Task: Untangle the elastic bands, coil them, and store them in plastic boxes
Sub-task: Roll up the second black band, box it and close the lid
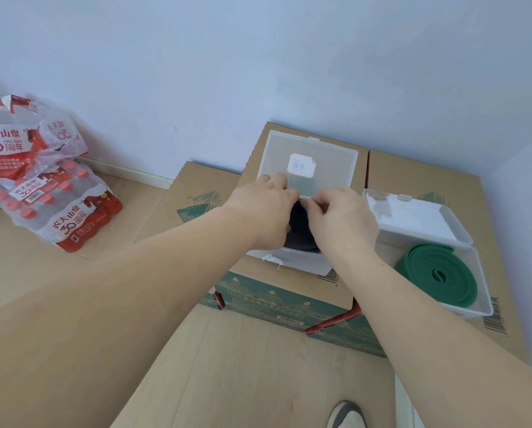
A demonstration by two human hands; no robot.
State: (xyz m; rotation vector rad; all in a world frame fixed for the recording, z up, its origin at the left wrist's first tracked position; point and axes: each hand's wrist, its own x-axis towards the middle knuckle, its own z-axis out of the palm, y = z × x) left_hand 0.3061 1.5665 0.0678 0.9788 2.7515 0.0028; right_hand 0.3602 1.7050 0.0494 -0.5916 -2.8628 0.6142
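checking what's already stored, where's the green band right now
In the head view, the green band lies coiled inside the open clear box at right, on the cardboard cartons, just beyond the right forearm.

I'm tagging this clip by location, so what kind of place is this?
Probably a spare room at home, used for storage: a wood-look floor and bare wall, cardboard boxes serving as a table, and shrink-wrapped packs of bottled water on the floor.

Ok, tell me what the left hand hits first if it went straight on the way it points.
The left hand, gripping the black band, would likely meet the open lid first; depth unclear.
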